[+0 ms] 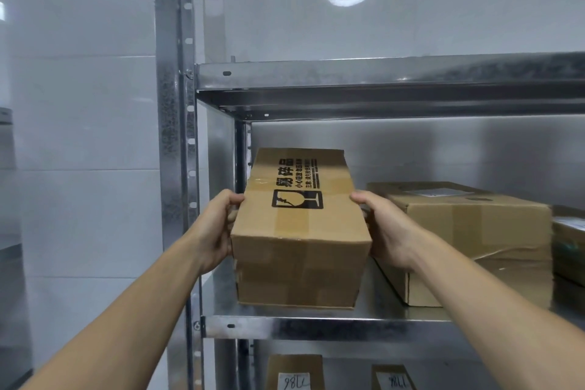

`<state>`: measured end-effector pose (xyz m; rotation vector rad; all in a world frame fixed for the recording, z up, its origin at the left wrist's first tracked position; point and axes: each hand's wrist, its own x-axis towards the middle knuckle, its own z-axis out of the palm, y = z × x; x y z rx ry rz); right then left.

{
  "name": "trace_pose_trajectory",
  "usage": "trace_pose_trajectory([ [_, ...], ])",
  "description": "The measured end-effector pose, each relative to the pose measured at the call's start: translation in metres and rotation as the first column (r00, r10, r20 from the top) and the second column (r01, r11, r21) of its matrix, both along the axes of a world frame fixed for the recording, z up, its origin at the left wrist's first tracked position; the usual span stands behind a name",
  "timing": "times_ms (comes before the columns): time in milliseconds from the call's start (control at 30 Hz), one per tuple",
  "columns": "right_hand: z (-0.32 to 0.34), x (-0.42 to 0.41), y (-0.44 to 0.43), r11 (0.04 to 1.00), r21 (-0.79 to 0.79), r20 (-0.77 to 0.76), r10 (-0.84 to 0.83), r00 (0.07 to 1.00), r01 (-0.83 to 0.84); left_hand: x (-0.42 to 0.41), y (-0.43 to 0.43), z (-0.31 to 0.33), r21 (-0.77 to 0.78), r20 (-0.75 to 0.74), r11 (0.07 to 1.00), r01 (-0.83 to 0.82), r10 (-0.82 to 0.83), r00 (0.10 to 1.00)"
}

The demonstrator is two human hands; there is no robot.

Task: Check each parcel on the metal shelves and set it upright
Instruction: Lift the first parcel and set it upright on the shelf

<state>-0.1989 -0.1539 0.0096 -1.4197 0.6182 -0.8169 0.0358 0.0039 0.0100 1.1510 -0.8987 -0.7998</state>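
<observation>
left hand and right hand are grasping the fragile-marked parcel by its sides; swinging it toward 3 o'clock is likely risking a knock against the neighbouring box.

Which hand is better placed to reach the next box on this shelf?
Right. The right hand grips the marked box on the side facing the next box; the left hand is on the far side, by the shelf post.
</observation>
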Motion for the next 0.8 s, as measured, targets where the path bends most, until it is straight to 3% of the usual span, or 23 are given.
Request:
trace_pose_trajectory([
  [233,0.0,0.001,0.001,0.999,-0.035,0.136,0.011,0.991,-0.006,-0.007,-0.009,-0.004,-0.05,-0.019,0.998,-0.049,0.048,0.999],
  [567,-0.01,0.005,0.002,0.997,-0.066,0.201,0.057,0.978,-0.045,-0.012,-0.013,-0.006,-0.121,-0.012,0.991,-0.058,0.057,0.998],
  [800,-0.012,0.005,-0.003,0.999,0.033,0.238,-0.035,0.971,0.028,-0.01,-0.006,0.001,-0.141,0.226,0.986,-0.088,0.119,0.967],
])
